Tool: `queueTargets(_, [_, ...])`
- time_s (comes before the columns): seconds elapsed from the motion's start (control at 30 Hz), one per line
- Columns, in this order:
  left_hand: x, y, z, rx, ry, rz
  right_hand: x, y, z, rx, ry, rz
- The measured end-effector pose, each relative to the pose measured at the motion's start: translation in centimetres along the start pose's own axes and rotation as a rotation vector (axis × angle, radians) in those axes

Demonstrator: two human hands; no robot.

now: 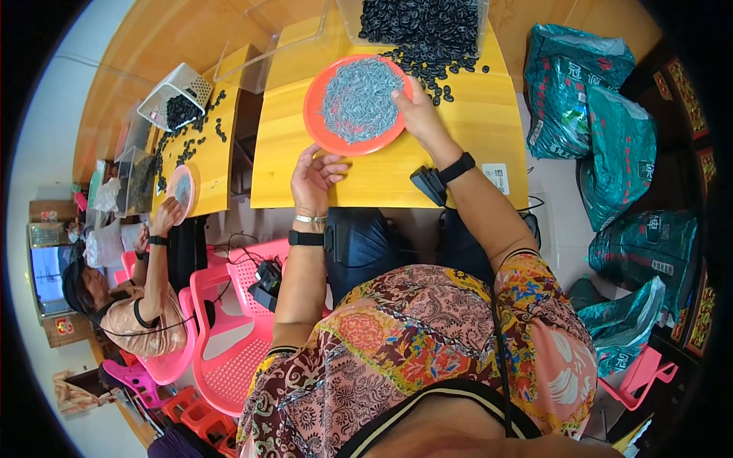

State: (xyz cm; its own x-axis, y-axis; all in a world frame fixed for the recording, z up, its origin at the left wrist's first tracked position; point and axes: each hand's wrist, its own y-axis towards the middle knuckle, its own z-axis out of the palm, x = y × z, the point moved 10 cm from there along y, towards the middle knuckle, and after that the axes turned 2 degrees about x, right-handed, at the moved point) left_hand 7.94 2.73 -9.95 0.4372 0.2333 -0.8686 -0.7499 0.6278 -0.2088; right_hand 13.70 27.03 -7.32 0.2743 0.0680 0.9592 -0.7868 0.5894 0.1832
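An orange plate (356,104) heaped with small grey pieces (360,98) sits on the yellow tabletop (473,130), and everything else is placed from it. The right hand (416,107) rests on the plate's right rim, its fingers (398,95) drawn narrow and dipping into the grey heap at its edge; whether they pinch a piece cannot be told. The left hand (314,177) hovers just below the plate's near edge, palm turned up, fingers loosely curled and holding nothing that shows. Both wrists carry black bands with dark devices. Just beyond the plate, at the far edge of the tabletop, a clear bin (416,23) is filled with dark ring-shaped pieces (427,34), and some of these lie scattered on the wood between the bin and the plate's upper right. Far left of the plate stands a second yellow table (206,164) with a white mesh basket (172,91) and more dark pieces, where another person (137,305) sits on a pink plastic chair (172,366) with a hand at a small pinkish plate (182,187). An empty pink chair (237,359) stands below and left of the orange plate. Well to its right, teal sacks (595,107) are piled on the floor.
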Motion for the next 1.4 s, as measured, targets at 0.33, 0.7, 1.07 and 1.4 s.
queueTargets(0.33, [1.8, 1.4, 2.5, -0.072, -0.218, -0.103, -2.7, -0.6, 1.2, 0.127, -0.001, 0.194])
queueTargets(0.7, [0.8, 0.6, -1.1, -0.09, -0.296, -0.136, -1.9, -2.6, 4.7, 0.268, 0.208, 0.37])
queueTargets(1.07, [1.3, 1.3, -0.3, 0.093, -0.339, -0.123, -2.2, -0.5, 1.8, 0.097, 0.032, 0.139])
queueTargets(1.4, [-0.6, 1.4, 1.2, 0.053, -0.137, 0.028, -1.8, 0.0, 0.9, 0.06, 0.075, 0.114])
